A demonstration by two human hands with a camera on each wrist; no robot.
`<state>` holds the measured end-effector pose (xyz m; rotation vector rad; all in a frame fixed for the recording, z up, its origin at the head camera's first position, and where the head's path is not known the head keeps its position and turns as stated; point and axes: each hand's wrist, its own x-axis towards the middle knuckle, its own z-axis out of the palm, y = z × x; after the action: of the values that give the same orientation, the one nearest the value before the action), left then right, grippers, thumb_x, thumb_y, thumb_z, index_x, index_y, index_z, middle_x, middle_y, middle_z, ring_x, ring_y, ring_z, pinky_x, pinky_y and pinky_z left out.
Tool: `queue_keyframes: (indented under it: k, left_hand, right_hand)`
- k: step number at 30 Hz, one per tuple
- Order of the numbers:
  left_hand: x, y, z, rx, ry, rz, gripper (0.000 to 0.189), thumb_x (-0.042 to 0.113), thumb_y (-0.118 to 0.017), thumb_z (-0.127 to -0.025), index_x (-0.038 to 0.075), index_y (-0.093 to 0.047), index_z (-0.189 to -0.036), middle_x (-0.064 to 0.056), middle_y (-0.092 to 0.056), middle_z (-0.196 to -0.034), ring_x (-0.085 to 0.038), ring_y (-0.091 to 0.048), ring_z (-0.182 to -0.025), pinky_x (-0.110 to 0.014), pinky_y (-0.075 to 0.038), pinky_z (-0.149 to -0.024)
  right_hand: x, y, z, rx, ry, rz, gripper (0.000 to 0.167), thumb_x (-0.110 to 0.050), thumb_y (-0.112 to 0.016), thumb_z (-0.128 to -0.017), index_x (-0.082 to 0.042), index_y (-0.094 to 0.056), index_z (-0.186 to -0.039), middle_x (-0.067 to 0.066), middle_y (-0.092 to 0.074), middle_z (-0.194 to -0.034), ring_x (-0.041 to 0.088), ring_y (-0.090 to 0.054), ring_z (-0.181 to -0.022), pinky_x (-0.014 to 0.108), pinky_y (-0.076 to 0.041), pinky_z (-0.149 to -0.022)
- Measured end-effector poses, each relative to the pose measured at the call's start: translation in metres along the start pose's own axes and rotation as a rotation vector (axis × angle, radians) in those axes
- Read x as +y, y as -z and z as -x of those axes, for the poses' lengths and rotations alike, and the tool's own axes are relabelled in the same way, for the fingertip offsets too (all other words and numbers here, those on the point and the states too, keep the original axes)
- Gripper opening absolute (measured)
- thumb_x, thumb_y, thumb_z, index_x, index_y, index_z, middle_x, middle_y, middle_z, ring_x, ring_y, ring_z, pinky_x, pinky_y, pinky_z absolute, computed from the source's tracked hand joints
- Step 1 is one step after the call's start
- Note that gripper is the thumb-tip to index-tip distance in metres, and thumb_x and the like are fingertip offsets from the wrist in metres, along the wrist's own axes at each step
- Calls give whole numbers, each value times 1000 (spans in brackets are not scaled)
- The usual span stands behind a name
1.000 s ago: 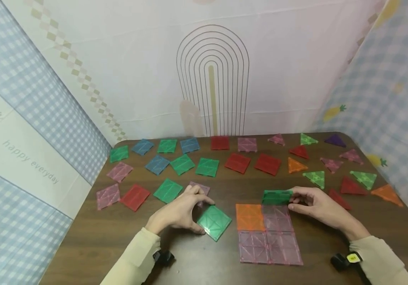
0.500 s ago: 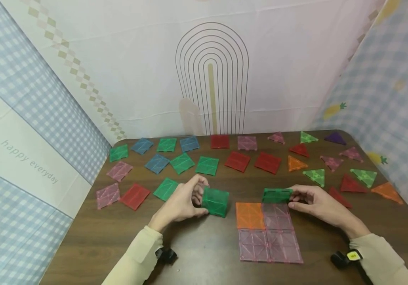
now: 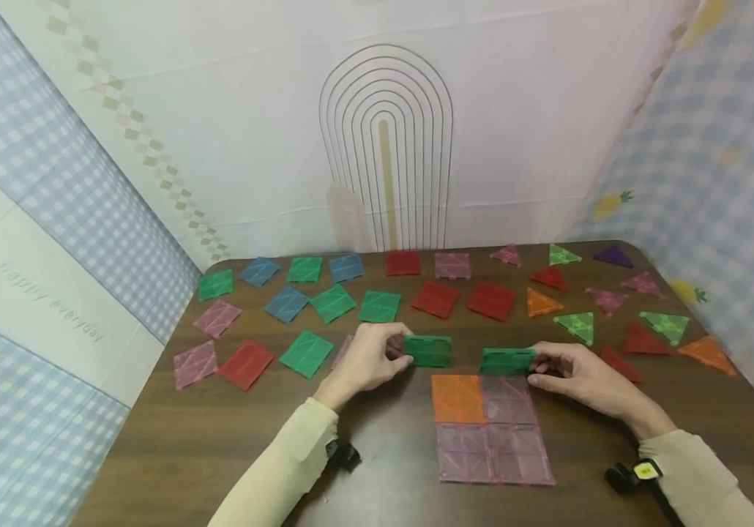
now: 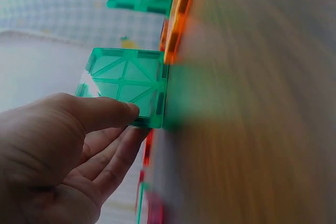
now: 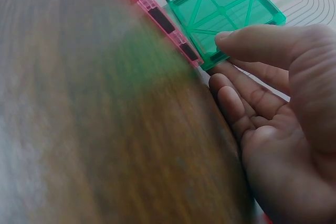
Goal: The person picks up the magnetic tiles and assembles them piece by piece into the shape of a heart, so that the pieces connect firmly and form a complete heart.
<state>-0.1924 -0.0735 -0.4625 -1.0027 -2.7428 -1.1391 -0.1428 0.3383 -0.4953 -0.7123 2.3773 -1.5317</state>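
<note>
My left hand (image 3: 370, 359) pinches a translucent green square magnetic tile (image 3: 428, 351) by its left edge. Held upright, that tile is a little behind and left of an orange square tile (image 3: 457, 399). The orange tile lies flat, joined with several pink square tiles (image 3: 522, 452) into a two-by-two block. A second green square magnetic tile (image 3: 506, 361) stands upright along the block's back edge, behind a pink tile; my right hand (image 3: 577, 375) pinches its right edge. In the right wrist view, the thumb presses on the face of this green tile (image 5: 223, 3).
Loose square tiles in green, blue, pink and red, such as a red one (image 3: 245, 364), lie across the left and back of the wooden table (image 3: 173, 454). Triangular tiles, among them an orange one (image 3: 708, 354), are scattered at the right. A cloth backdrop (image 3: 252, 132) rises behind.
My left hand has lifted its green tile from a flat tilt to upright and carried it right and back, toward the block. My right hand stays put with its tile.
</note>
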Motion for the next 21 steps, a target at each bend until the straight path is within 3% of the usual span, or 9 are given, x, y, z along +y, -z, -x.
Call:
queue_keyframes:
  k: [6,12,21]
  left_hand:
    - [15,-17,-18,-63,-37,57,26,3,-89,-93,5,-80,-117,-7,-83,-96,-12,-80,-84,-19,-62,-76]
    - [17,-18,-16,-111,-53,71,27,6,-91,-93,6,-81,-118,-5,-84,-97,-11,-80,-83,-21,-63,-76]
    - [12,-12,-5,-264,11,121,29,12,-97,-89,8,-79,-111,-1,-80,-95,-3,-76,-82,-18,-62,-75]
  right_hand:
    - [1,0,1,-5,25,17,23,-11,-75,-108,-14,-75,-130,10,-73,-115,21,-71,-99,31,-62,-83]
    - [-1,-1,-1,8,66,57,18,-7,-75,-107,-14,-75,-124,7,-73,-112,19,-69,-97,28,-60,-82]
    - [-3,0,1,-29,81,62,19,-6,-75,-107,-13,-74,-125,10,-70,-116,19,-68,-96,28,-60,-83]
